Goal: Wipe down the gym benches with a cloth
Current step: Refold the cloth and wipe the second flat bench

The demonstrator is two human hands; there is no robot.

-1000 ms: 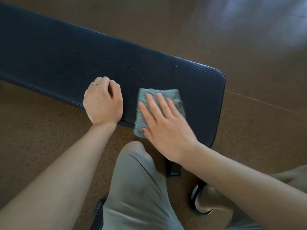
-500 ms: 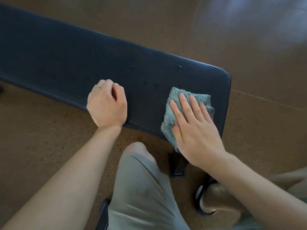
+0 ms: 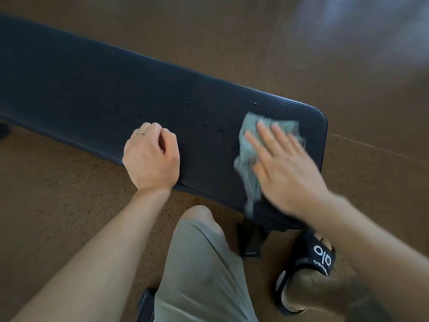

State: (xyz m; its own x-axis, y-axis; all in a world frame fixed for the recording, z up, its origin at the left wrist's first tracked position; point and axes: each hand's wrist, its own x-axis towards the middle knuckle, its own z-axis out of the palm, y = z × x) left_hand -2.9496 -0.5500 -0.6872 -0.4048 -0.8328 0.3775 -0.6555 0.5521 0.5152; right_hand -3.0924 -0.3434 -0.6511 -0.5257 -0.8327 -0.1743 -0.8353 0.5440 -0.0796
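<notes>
A long black padded gym bench [image 3: 97,89] runs from the upper left to its rounded end at the right. A grey-green cloth [image 3: 249,147] lies near that end, partly hanging over the near edge. My right hand [image 3: 285,168] presses flat on the cloth with fingers spread, blurred by motion. My left hand [image 3: 152,158] rests as a loose fist on the bench's near edge, a ring on one finger, holding nothing. A few water drops [image 3: 253,103] sit on the pad beyond the cloth.
Brown speckled floor [image 3: 58,205] surrounds the bench. My knee in khaki shorts [image 3: 199,263] is just in front of the bench. A black sandal [image 3: 311,263] is on my right foot, beside the bench's black leg [image 3: 248,242].
My right hand has slid the cloth to the right along the bench, toward its rounded end, and slightly away from me. The left hand has stayed where it was.
</notes>
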